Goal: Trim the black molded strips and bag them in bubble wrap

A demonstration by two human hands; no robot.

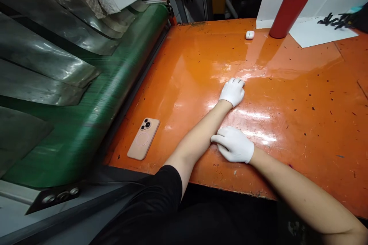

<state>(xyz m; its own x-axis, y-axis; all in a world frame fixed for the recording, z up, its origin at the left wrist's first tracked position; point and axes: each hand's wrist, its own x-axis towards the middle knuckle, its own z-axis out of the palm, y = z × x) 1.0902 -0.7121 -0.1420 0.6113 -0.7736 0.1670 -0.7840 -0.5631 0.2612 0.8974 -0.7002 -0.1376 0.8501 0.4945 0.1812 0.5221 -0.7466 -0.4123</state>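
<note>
Glossy orange painted worktable top (301, 122) stretching right of long green roller (86, 95), supporting both hands. White-gloved left hand (232, 92) resting far, half-open, gripping nothing; white-gloved right hand (232, 144) lying near, half-curled, empty. Pale pink phone (143, 138) lying left, seemingly parked clear of hands; red cylindrical bottle (293, 4) standing far right.

A factory workshop — a green conveyor belt (86, 115) runs under shiny metallic sheets (37, 42) alongside a scuffed, paint-flecked orange table (290, 122), and white work gloves (232, 92) are worn there — plain production-floor gear.
</note>
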